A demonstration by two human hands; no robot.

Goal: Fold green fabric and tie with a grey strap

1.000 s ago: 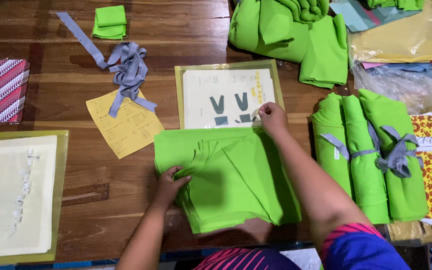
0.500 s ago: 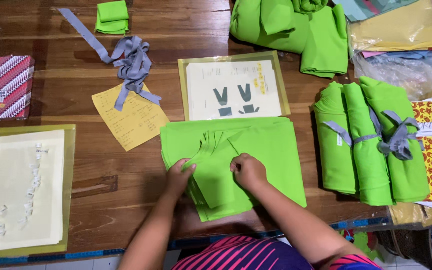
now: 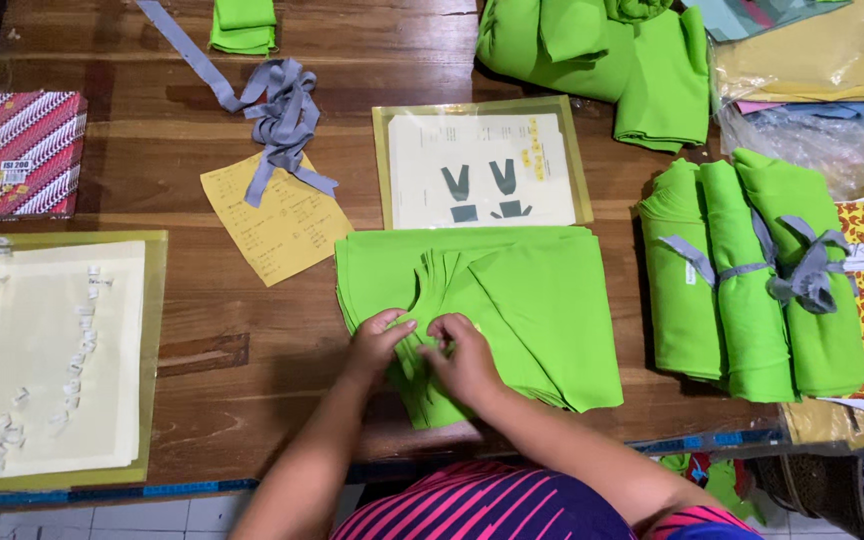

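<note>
Both hands have come together at the near edge: left hand (image 3: 377, 345) and right hand (image 3: 464, 357) pinch the green fabric stack (image 3: 512, 300), gathering its layers.

The right hand (image 3: 464, 358) no longer rests at the far edge of the green fabric stack (image 3: 542, 300) near the sleeved pattern sheet (image 3: 482, 165), where it lies a second ago; it now sits at the near edge, close to the body. The left hand (image 3: 380, 340) is slightly further in on the cloth than before. Both hands now meet, fingertips almost touching, over the narrow folded pieces at the stack's near left part. They appear to pinch a layer edge, though the grip itself is not clearly visible. The stack's right half, earlier crossed by the forearm, lies uncovered.
</note>
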